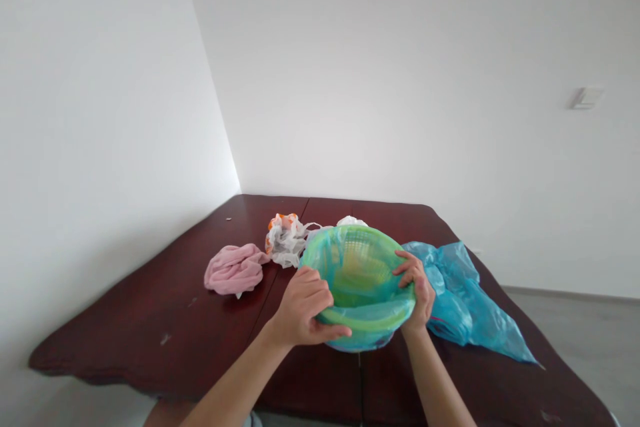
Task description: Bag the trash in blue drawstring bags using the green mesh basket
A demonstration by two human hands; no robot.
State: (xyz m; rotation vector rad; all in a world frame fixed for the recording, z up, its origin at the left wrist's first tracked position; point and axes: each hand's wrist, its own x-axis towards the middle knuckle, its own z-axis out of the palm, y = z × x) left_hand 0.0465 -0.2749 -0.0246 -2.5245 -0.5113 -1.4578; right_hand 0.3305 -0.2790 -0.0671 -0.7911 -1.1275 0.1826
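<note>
Between my hands is a round green plastic basket [370, 322], tilted so its inside faces me. A thin blue plastic bag [357, 341] wraps its outside and lies over the rim and part of the inside. My left hand [306, 307] grips the near left rim, its thumb stretched along the front. On the right side, my right hand [417, 287] clasps the rim with its fingers curled over the edge and the bag film. Through the film, the basket's mesh wall looks yellowish-green.
A folded pink cloth [235, 269] lies left on the dark red table [165, 320]. White plastic bags with orange print [285, 240] sit behind the basket. More blue plastic bags [465, 307] spread along the right. White walls [400, 80] border the table's back and left.
</note>
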